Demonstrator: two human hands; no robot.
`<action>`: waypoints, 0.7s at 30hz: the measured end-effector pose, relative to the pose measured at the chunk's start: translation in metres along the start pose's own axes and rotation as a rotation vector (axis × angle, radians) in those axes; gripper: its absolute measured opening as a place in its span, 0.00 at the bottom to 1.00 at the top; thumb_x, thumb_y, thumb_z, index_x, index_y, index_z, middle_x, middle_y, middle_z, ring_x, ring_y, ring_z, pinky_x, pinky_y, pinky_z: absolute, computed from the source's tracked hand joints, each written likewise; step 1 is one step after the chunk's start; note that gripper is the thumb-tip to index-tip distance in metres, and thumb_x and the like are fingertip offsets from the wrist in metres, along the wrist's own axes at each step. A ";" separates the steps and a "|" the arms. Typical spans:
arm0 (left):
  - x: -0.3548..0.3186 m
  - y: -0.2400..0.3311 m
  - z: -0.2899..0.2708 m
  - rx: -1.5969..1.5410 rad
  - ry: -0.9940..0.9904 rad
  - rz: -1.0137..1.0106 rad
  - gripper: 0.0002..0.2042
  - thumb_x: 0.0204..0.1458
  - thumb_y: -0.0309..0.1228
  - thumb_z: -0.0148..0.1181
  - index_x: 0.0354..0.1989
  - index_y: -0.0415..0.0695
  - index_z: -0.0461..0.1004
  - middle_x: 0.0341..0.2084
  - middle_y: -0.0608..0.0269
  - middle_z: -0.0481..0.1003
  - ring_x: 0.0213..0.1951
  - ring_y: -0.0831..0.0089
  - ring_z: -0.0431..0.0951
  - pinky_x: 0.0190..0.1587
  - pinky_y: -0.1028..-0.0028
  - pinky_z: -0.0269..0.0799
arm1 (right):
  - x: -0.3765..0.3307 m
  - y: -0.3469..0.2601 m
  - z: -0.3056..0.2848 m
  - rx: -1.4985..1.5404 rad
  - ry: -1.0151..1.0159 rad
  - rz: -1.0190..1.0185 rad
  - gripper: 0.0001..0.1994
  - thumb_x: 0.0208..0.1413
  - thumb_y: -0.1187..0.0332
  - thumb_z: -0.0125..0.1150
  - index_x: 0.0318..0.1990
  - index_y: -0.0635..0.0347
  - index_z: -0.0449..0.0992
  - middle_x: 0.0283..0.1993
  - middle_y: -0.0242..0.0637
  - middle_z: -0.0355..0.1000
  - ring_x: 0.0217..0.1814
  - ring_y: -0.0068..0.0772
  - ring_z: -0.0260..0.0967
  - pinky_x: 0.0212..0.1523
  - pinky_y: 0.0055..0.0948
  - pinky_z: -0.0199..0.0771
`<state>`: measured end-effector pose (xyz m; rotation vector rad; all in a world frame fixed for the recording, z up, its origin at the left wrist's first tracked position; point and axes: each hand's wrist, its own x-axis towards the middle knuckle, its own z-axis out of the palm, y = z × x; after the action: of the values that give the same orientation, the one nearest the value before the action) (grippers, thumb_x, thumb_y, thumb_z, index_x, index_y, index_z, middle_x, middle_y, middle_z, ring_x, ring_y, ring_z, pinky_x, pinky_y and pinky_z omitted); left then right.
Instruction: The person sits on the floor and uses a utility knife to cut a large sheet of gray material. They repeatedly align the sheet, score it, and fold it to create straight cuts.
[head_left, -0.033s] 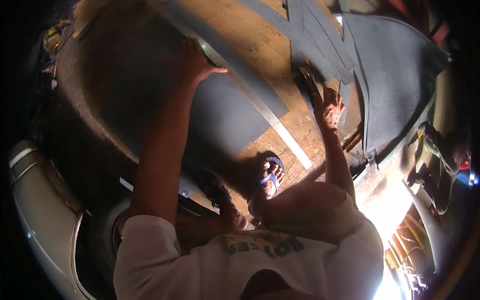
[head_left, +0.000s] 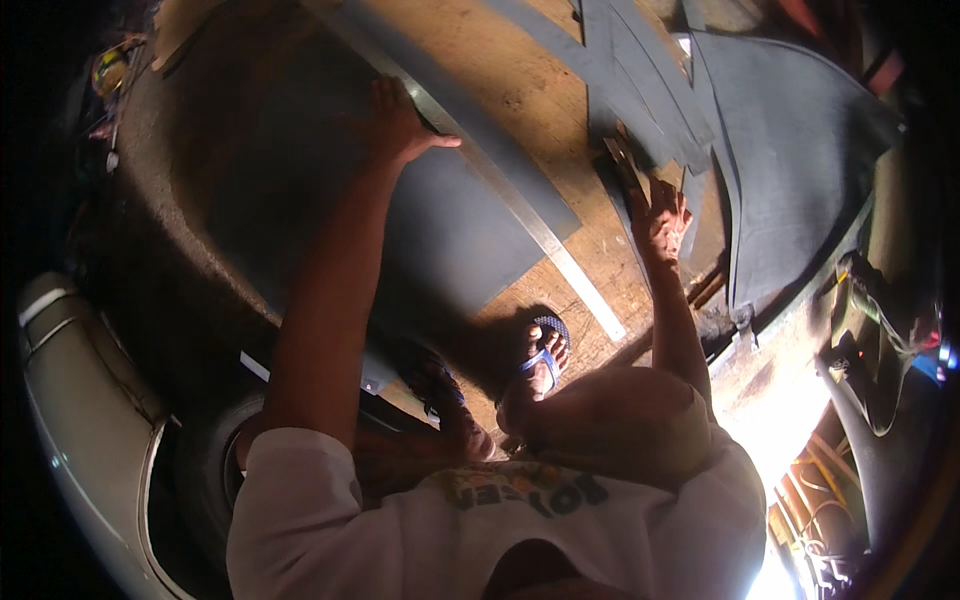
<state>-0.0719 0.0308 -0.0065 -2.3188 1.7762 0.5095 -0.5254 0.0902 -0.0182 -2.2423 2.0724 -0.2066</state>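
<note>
My left hand (head_left: 395, 125) presses flat on a long metal straightedge (head_left: 520, 215) that runs diagonally across a dark grey sheet (head_left: 450, 235) lying on a wooden board (head_left: 520, 90). My right hand (head_left: 660, 220) is closed around a small dark tool (head_left: 622, 160) whose kind I cannot tell. Its tip rests on cut dark grey strips (head_left: 630, 70) to the right of the straightedge. Both arms reach up from the lower edge, past my white shirt.
A larger curved dark sheet (head_left: 790, 150) lies at the right. My foot in a blue sandal (head_left: 540, 365) stands on the board's near edge. A pale car body (head_left: 80, 430) and a tyre (head_left: 200, 470) are at the lower left. Clutter and cables sit at the far right.
</note>
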 end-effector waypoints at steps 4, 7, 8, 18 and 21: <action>-0.010 0.014 -0.026 0.056 -0.069 -0.053 0.78 0.27 0.75 0.73 0.79 0.38 0.35 0.80 0.49 0.36 0.81 0.53 0.34 0.66 0.16 0.37 | 0.008 -0.003 0.000 0.055 -0.032 -0.031 0.23 0.63 0.51 0.61 0.61 0.51 0.76 0.54 0.39 0.76 0.59 0.47 0.71 0.56 0.56 0.65; -0.012 0.010 -0.029 0.082 -0.043 -0.073 0.76 0.27 0.75 0.73 0.79 0.41 0.38 0.80 0.55 0.39 0.81 0.60 0.36 0.68 0.18 0.38 | 0.008 -0.011 0.000 0.111 -0.014 -0.067 0.21 0.63 0.52 0.61 0.58 0.53 0.76 0.51 0.41 0.76 0.57 0.50 0.71 0.53 0.56 0.66; -0.011 0.010 -0.028 0.082 -0.051 -0.074 0.76 0.27 0.75 0.73 0.79 0.41 0.38 0.80 0.55 0.39 0.81 0.60 0.35 0.68 0.18 0.38 | 0.009 -0.012 -0.001 0.113 -0.041 -0.057 0.21 0.63 0.52 0.61 0.58 0.53 0.76 0.50 0.42 0.76 0.56 0.51 0.72 0.53 0.56 0.66; 0.000 0.018 -0.025 0.047 -0.082 -0.042 0.77 0.26 0.70 0.77 0.79 0.37 0.37 0.80 0.47 0.38 0.80 0.55 0.36 0.66 0.16 0.37 | 0.009 -0.007 -0.013 0.407 -0.143 0.059 0.15 0.61 0.64 0.65 0.51 0.60 0.73 0.48 0.51 0.76 0.50 0.62 0.75 0.49 0.54 0.74; 0.014 -0.009 0.018 -0.061 0.052 0.018 0.78 0.25 0.68 0.79 0.78 0.34 0.35 0.79 0.44 0.38 0.80 0.52 0.37 0.66 0.16 0.36 | 0.020 -0.028 -0.039 0.542 -0.158 0.082 0.11 0.63 0.67 0.65 0.48 0.61 0.73 0.42 0.49 0.77 0.45 0.55 0.76 0.44 0.46 0.74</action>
<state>-0.0632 0.0266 -0.0290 -2.3794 1.8312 0.5177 -0.5028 0.0740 0.0256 -1.7855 1.7546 -0.4982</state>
